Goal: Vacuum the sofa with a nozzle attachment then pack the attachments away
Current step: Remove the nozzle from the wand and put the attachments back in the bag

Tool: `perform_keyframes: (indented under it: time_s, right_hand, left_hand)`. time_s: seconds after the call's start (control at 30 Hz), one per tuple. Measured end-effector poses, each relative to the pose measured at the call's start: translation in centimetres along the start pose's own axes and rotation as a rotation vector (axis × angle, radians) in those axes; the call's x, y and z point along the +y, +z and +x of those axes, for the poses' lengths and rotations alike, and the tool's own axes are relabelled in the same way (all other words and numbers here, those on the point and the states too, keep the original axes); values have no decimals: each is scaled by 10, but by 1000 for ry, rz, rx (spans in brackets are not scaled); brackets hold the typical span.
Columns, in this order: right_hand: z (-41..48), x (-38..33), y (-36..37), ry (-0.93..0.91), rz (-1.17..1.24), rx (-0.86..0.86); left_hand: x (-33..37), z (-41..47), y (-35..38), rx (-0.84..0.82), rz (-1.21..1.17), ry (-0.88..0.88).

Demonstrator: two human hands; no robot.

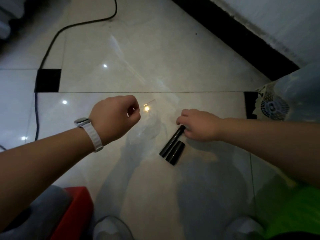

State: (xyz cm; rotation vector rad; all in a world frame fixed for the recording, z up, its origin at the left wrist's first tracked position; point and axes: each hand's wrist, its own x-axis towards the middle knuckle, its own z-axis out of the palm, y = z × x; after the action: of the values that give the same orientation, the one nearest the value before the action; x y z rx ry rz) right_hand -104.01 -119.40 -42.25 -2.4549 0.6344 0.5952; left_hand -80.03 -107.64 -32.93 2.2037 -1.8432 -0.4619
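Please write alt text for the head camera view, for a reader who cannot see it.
A person's right hand grips the far end of a long black nozzle lying on a tiled floor, with a shorter black attachment beside it. The left hand pinches the edge of a clear plastic bag.

The head camera looks steeply down at the floor (155, 54), close over left hand (115, 116) and right hand (199, 125).

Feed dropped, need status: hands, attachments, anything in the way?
Left hand pinching clear plastic bag. Right hand gripping slim black tube nozzle on white tiled floor. Short black cone attachment beside it. Nothing between bag and nozzle.
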Motion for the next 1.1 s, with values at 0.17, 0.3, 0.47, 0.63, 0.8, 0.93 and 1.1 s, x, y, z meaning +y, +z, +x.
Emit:
perform_keyframes:
  time_s: [0.17, 0.3, 0.47, 0.63, 0.8, 0.93, 1.1]
  right_hand:
    - [16, 3, 11, -104, -164, -33]
    - [22, 5, 20, -134, -250, -66]
    - [16, 7, 23, -129, -209, -47]
    - [-7, 8, -2, -21, 17, 30]
    - [-48, 10, -44, 89, 116, 286]
    - [-81, 3, -67, 116, 230, 442]
    - [-110, -14, -79, 66, 328, 584]
  left_hand:
    - [-2, -7, 1, 8, 0, 29]
    - [-1, -14, 6, -86, -16, 25]
    - [6, -17, 14, -181, 2, -11]
    - [12, -9, 14, -194, -27, -91]
    - [18, -3, 17, -216, -34, -93]
    - [26, 1, 26, -259, -27, -62]
    - [40, 14, 32, -258, -72, -72]
